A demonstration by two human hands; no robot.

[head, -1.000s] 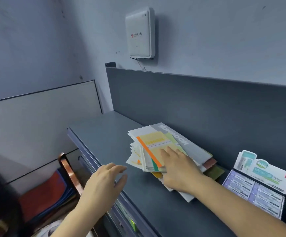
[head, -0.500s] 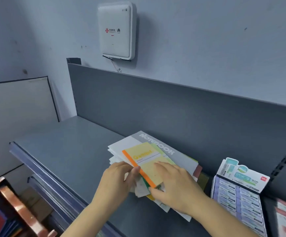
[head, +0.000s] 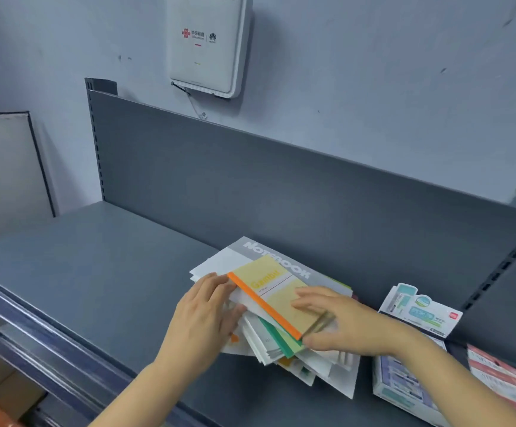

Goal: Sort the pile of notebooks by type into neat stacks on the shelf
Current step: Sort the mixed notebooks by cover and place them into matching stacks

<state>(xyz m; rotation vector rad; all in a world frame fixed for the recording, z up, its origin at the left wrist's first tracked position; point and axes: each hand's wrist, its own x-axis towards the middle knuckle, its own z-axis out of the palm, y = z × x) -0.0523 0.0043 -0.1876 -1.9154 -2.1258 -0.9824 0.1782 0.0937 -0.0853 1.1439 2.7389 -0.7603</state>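
A loose pile of notebooks (head: 293,359) lies on the dark grey shelf (head: 96,272), against its back panel. On top is a yellow notebook with an orange spine (head: 269,288); its left edge is lifted off the pile. Under it sit a green-spined notebook (head: 276,339) and a large grey one printed NOTEBOOK (head: 259,251). My left hand (head: 207,315) grips the yellow notebook's left edge, fingers tucked beneath it. My right hand (head: 340,322) holds its right side, fingers on the cover and thumb at the near corner.
A display box of small packets (head: 417,312) stands just right of the pile, with red-and-white packs (head: 503,383) further right. A white router (head: 210,44) hangs on the wall above. The shelf's front edge (head: 50,346) runs diagonally at the lower left.
My left hand came from the shelf's front edge to the pile and took hold of the yellow notebook's left edge. The notebook now tilts up off the pile. The view shifted left.
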